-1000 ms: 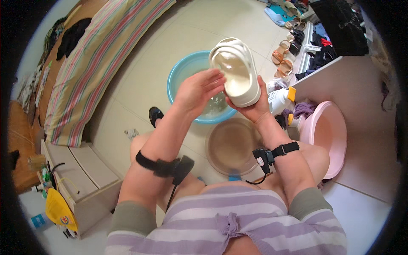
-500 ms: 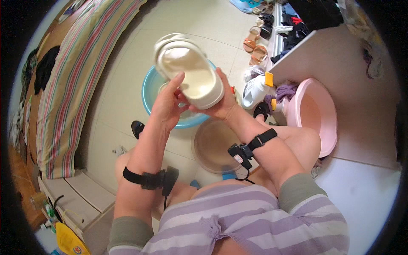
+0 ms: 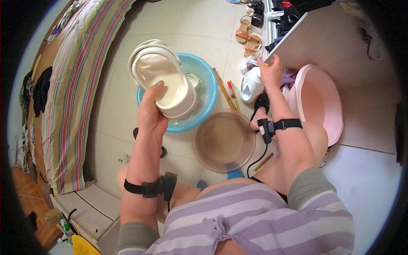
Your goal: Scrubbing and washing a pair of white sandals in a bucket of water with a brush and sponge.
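Observation:
My left hand (image 3: 151,111) holds a white clog (image 3: 170,87) by its heel end, thumb inside the shoe, over the left part of a blue basin (image 3: 213,102). Water stands in that basin, with a white rounded thing (image 3: 194,81) in it, partly hidden by the clog. To the right, my right hand (image 3: 271,75) is at the top of a white jug-like bottle (image 3: 250,88) with a yellow cap. Its fingers are apart and hold nothing; whether they touch the cap I cannot tell.
A brownish see-through basin (image 3: 196,148) stands close to my feet. A pink basin (image 3: 335,114) leans at the right. Between basin and bottle lie a wooden strip (image 3: 225,89) and a red and white item (image 3: 230,89). Orange sandals (image 3: 253,42) lie beyond, and a striped-covered bed (image 3: 80,85) is left.
My right hand has let go of the clog and moved right to the bottle. My left hand keeps the clog and has shifted left and slightly down with it.

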### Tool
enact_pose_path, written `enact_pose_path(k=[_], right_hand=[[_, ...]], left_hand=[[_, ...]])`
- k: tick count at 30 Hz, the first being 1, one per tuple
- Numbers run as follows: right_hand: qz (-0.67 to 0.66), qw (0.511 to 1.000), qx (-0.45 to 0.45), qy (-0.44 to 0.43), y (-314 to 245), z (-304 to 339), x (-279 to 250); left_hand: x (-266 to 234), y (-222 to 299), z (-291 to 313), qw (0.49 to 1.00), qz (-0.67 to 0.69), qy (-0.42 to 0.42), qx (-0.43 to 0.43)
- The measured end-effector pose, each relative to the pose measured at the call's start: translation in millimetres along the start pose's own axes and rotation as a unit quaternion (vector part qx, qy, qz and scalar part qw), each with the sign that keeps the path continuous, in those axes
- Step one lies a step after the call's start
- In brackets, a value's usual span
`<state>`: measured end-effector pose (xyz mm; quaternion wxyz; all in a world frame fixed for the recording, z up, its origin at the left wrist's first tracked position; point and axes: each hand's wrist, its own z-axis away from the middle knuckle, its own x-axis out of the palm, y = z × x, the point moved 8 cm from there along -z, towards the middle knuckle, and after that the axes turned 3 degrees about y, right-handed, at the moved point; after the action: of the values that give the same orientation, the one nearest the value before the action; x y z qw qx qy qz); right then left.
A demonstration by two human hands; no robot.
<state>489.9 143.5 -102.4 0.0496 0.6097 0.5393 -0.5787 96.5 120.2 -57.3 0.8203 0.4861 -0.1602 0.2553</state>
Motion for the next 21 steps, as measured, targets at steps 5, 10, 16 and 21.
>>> enact_pose_path(k=[5,10,16,21], right_hand=[[0.123,0.983,0.091,-0.103,30.1,6.5,27.1],[0.17,0.956,0.12,-0.208,47.3,9.2,56.1],[0.149,0.973,0.084,-0.154,52.7,-2.4,53.3],[-0.395,0.875,0.104,-0.259,-51.2,12.6,22.9]], left_hand=[[-3.8,-4.2,7.0,0.999,0.002,0.026,-0.029],[-7.7,1.2,9.8,0.999,0.014,0.032,-0.02],[1.2,5.8,17.4,0.999,0.039,0.012,-0.036],[7.1,12.4,20.0,0.999,0.033,-0.028,0.0]])
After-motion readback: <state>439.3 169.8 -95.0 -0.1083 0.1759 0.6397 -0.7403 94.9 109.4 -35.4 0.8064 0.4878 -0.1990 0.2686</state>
